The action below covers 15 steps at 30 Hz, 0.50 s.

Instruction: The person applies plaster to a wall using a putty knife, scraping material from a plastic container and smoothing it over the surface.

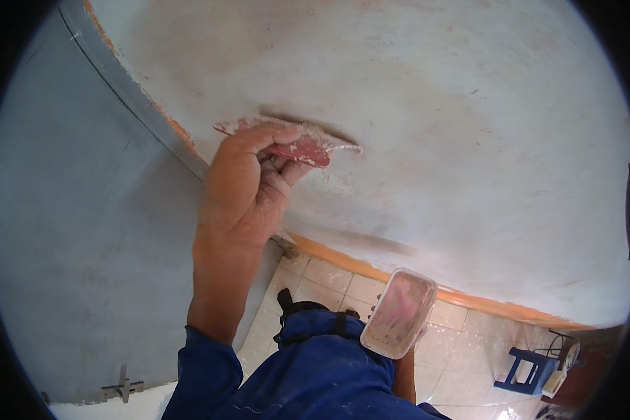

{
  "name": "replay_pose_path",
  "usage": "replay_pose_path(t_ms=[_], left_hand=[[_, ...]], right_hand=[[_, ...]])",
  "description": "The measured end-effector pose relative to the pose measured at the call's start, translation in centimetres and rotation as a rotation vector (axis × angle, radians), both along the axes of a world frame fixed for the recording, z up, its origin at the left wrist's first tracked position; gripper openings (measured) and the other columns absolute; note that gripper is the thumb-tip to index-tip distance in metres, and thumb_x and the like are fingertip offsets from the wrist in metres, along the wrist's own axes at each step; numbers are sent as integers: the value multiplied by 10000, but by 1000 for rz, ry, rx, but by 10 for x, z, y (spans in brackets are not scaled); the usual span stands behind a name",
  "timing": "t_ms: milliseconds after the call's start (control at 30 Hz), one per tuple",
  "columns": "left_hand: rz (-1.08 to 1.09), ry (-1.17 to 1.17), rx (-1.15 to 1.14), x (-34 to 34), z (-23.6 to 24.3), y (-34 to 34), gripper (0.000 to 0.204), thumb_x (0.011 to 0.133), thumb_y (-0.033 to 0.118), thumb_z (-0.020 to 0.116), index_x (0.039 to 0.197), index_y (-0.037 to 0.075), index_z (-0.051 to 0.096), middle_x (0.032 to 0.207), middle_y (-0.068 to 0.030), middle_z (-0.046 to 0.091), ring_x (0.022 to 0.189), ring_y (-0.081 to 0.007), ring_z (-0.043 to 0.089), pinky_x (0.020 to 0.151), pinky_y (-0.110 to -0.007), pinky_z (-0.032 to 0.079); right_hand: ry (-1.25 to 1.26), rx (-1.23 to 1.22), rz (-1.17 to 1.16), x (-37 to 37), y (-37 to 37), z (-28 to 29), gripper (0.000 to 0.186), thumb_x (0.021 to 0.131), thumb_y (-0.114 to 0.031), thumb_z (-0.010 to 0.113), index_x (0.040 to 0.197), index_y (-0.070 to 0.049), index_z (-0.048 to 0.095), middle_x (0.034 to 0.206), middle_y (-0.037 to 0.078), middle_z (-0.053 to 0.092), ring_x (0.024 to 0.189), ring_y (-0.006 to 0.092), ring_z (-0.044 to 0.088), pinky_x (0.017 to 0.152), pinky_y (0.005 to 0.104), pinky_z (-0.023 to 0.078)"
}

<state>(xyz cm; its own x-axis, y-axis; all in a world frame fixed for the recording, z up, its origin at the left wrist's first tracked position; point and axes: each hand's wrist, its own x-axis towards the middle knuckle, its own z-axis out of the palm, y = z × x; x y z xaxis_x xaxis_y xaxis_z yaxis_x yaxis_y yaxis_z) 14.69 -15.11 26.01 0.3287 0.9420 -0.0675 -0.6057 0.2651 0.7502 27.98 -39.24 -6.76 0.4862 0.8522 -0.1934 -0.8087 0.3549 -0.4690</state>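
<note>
My left hand (248,175) reaches up to the pale wall with its fingers and thumb closed round a red putty spreader (304,152). The spreader is crusted with whitish filler, and its far edge lies at or very close to the wall. A pale bead of filler sticks out at its right end. Lower down, my right hand (420,334) supports a rectangular plastic tub (401,315) from its right side and underneath. Pinkish and beige filler coats the inside of the tub. Most of the right hand is hidden behind it.
The patchy wall (455,154) meets a grey panel (91,231) on the left, with orange along the edge. A metal latch (123,388) sits low on that panel. Below is a tiled floor (462,350), with a blue stool (528,371) at the right.
</note>
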Motion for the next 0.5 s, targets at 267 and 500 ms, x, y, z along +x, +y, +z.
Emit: replay_pose_path(t_ms=[267,500], left_hand=[[98,-28,-92,-35,-49,-49,348,698,-73,502,1041,-19,482,931,-116,543,861,-214,556,747,-346,472],[45,194,-338,3,-147,-22,215,716,-68,484,922,-6,484,826,-109,527,770,-234,549,724,-349,482]], right_hand=[[-17,95,68,-1,-8,26,775,692,-503,487,1297,-63,286,1237,117,413,1067,275,477,862,402,444],[-18,-10,25,4,-18,-5,800,695,-571,454,1300,-78,280,1194,143,435,1010,312,498,811,428,458]])
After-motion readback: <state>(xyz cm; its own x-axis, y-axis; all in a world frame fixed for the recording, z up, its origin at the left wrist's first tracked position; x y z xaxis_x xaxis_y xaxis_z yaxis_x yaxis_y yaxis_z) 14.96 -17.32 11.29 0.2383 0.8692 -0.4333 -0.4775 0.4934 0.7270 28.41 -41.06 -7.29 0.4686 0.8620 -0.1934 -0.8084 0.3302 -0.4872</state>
